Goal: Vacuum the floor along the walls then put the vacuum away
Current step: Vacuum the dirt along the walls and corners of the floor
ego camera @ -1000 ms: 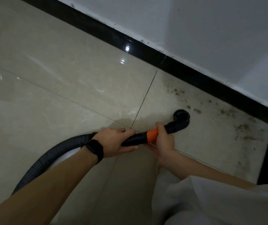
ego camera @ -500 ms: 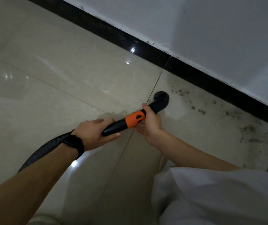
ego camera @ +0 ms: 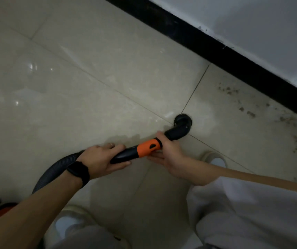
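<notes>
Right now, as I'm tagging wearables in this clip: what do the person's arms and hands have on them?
The left hand has a thin ring on one finger, and a black wristband, perhaps a watch, circles its wrist. The right hand shows no ring or band. Both forearms are bare.

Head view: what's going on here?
A person is vacuuming tiled floor near a wall. The left hand holds the black wand where the hose joins; the right hand holds it at the orange collar. The round brush head sits on the floor, short of the dirt specks beside the black baseboard.
</notes>
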